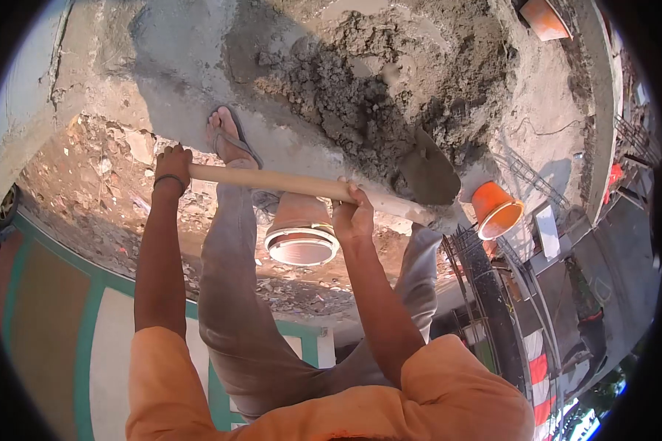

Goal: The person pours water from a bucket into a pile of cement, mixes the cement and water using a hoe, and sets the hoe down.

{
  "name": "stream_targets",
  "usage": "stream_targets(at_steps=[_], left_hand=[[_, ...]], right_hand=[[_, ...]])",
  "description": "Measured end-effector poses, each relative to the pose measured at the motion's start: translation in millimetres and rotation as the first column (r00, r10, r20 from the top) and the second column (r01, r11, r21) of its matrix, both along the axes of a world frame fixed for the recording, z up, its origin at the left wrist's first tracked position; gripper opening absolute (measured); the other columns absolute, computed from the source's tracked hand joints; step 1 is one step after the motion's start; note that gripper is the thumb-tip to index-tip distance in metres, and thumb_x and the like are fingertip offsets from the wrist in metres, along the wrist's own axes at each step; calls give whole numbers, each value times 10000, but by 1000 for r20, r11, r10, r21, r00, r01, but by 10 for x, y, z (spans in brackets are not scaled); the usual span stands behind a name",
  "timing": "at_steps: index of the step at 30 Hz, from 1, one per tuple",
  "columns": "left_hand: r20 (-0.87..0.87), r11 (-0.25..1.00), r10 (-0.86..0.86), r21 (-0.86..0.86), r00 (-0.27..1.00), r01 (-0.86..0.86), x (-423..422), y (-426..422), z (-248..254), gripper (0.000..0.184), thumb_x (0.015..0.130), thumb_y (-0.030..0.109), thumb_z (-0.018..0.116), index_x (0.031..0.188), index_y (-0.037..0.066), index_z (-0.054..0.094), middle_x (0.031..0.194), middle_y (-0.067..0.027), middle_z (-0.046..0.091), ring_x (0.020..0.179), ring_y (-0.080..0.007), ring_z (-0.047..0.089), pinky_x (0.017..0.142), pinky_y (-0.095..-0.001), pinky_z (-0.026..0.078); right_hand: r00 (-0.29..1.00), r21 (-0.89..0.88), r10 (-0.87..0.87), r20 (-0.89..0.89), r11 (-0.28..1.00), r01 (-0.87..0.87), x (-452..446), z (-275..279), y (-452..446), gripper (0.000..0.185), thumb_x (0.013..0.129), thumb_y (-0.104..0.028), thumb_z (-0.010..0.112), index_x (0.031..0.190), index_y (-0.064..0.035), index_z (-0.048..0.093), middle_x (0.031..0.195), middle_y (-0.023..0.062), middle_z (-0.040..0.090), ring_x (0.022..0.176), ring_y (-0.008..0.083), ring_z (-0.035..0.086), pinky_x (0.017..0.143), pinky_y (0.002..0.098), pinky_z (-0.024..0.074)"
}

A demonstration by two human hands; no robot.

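My left hand (173,165), with a dark band at the wrist, is closed around the butt end of a hoe's pale wooden handle (265,178). Farther along the same handle, my right hand (354,211) grips it with wrapped fingers. The handle runs across my legs to the right, where the grey hoe blade (430,173) rests against the near edge of a wet mortar heap (360,95). Mortar covers part of the blade, and its lower edge is hard to make out.
Between my legs stand nested buckets (299,228). An orange bucket (496,209) tilts beside the blade, and another orange bucket (544,18) lies at the upper right. Rebar cages (478,279) stand at the right. Rubble (88,184) covers the ground to the left.
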State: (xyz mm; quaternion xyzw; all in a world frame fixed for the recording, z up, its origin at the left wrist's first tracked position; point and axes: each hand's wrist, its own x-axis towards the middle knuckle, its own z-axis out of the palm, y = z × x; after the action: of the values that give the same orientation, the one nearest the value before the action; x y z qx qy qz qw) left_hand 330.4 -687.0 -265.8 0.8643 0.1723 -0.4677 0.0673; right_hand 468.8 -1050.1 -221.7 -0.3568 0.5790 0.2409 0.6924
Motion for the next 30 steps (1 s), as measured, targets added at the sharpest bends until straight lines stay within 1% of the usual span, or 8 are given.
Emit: stream_targets(at_steps=[2,7,11,13,14,19,25,30], left_hand=[[142,995,103,-33,984,-99,-140,48,536,184,756,-7,603,906,95,634,974,-103,589,1028,-310,534,907,-435,436],[-173,926,123,-333,977,-176,227,-767,1996,134,688,194,754,736,95,679,731,-93,665,771,-323,642,735,-438,514],[-326,790,416,-332,849,-515,1161,-2729,1941,290,749,295,708,919,66,656,792,-175,686,752,-359,675,712,-465,535],[-380,525,619,-451,687,-722,1422,-3325,1943,371,744,299,733,975,21,645,810,-199,682,774,-361,676,711,-437,540],[-410,391,670,-513,618,-764,1424,-3625,1852,393,743,289,737,1004,13,638,818,-203,681,778,-358,676,705,-426,539],[-388,131,812,-606,436,-784,1792,-4893,1133,457,733,231,752,1097,0,601,778,-143,662,699,-228,662,667,-350,521],[-610,-37,718,-516,336,-856,1644,-5364,1141,406,713,176,696,1067,-4,609,767,-123,643,692,-211,630,670,-344,511],[-639,350,542,-419,546,-838,1125,-4734,1771,455,709,252,721,1058,-10,594,805,-178,657,751,-312,656,711,-408,515]], right_hand=[[1000,98,5,12,995,-7,-4,171,37,196,819,-31,647,965,-78,526,930,66,593,1023,253,578,971,417,425],[993,218,14,-119,976,13,364,-449,-379,168,841,-127,635,923,-103,490,799,59,508,779,249,533,810,420,465],[877,-2,400,-266,910,-415,1738,-1995,-903,129,838,-75,602,940,-20,545,681,102,489,531,233,506,473,402,465],[693,-186,712,-113,670,-718,2363,-1765,-809,150,799,-27,657,897,85,644,770,173,609,556,262,575,476,377,504],[397,-300,914,79,401,-865,2596,-1795,-971,212,769,-19,693,904,133,633,801,182,641,580,259,611,490,365,513],[116,-616,968,222,232,-753,3875,-926,-1340,325,875,-142,631,1066,120,611,728,119,644,586,199,625,529,361,558],[194,-488,952,-239,55,-871,3584,-1488,-2154,349,798,-129,677,985,146,569,682,147,624,542,219,622,485,378,511],[478,-246,797,-370,412,-877,2001,-1726,-2562,190,798,-77,627,900,68,558,663,129,586,500,247,589,459,373,503]])
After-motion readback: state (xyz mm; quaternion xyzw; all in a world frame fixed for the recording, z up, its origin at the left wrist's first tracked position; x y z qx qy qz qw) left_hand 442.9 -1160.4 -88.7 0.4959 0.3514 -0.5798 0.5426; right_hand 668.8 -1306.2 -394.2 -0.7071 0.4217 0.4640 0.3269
